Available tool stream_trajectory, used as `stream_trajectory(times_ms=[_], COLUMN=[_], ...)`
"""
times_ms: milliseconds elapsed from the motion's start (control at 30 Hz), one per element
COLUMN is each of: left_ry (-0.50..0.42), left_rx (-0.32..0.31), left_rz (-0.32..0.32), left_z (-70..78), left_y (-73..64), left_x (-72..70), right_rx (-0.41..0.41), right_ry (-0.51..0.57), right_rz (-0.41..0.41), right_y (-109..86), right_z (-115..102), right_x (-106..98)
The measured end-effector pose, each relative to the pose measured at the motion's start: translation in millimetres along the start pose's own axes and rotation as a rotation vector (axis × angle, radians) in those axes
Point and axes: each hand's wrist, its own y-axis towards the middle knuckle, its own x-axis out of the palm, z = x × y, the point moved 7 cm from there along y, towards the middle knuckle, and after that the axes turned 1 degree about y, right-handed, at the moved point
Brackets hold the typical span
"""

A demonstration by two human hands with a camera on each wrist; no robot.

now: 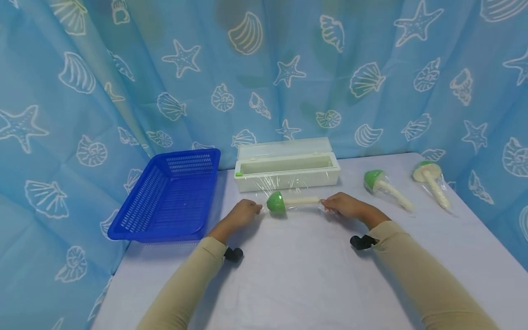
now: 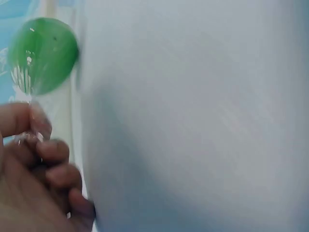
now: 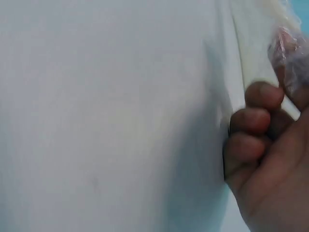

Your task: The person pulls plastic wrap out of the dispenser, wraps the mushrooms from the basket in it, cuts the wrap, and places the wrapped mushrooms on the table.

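Between the hands a mushroom-shaped item with a green cap (image 1: 276,202) and a long cream stem (image 1: 303,200) lies level, wrapped in clear cling film (image 3: 295,55). My left hand (image 1: 243,213) pinches the gathered film beside the cap. At the stem's end my right hand (image 1: 346,205) pinches the film between thumb and index finger, its other fingers curled. The left wrist view shows the rounded cap (image 2: 43,55) just beyond my left fingertips. Right behind the item stands a white cling film dispenser (image 1: 288,180) with its translucent lid raised.
A blue plastic basket (image 1: 165,231) stands at the left of the white-covered table (image 1: 305,275). Two similar wrapped mushroom-shaped items, one nearer the middle (image 1: 389,190) and one farther right (image 1: 433,185), lie at the right. A blue shell-patterned curtain (image 1: 297,105) hangs behind.
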Motion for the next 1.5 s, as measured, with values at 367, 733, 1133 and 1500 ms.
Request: stream_trajectory(times_ms=[367,733,1133,1500], left_ry=[-0.282,-0.574,-0.828,-0.764], left_rx=[-0.294,-0.291,-0.239,-0.329], left_rz=[0.276,0.377,0.449,0.488], left_z=[0.2,-7.4,-2.0,-0.1], left_y=[17.1,24.2,24.9,36.2], left_x=[-13.5,-7.3,-2.3,-2.5], right_rx=[0.332,0.171,0.145,0.304], right_ry=[-0.213,0.174,0.354,0.351], right_rz=[0.278,0.556,0.642,0.679], right_y=[30.4,27.8,34.1,48.8], right_z=[-2,1,3,15], right_x=[-12,-16,-9,-12])
